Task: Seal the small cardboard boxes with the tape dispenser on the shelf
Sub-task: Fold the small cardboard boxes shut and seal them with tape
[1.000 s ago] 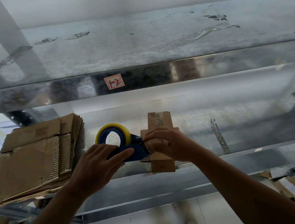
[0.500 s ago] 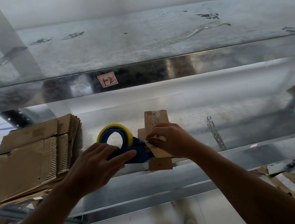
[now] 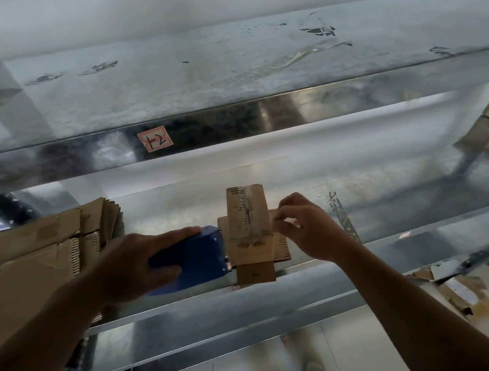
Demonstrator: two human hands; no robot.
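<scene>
A: While the left hand (image 3: 138,264) is clamped round the blue tape dispenser (image 3: 193,256), where does the work itself sit?

B: The small cardboard box (image 3: 249,223) lies right at the front edge of the shelf (image 3: 416,227), roughly midway along it. The dispenser is just beside the box's left side.

A: And the right hand (image 3: 308,230)?

B: It hovers at the box's right side, thumb and forefinger drawn together. Whether they nip a tape end, a flap or nothing cannot be told.

A: How should the person finish the seam well?

B: Probably by holding the flaps flat with the right hand and drawing the dispenser low and straight so the tape stays taut. The ends should be rubbed down over both sides before cutting. The box looks light and sits at the lip, so an unsteadied pull could drag it off.

A: Any writing?

B: A red-bordered sticker (image 3: 155,139) on the front rail of the shelf above bears a handwritten "12". Dark print on the box is too blurred to read. The stack of flattened cardboard (image 3: 38,260) at the shelf's left end shows no legible marks, and no brand is visible on the dispenser.
</scene>
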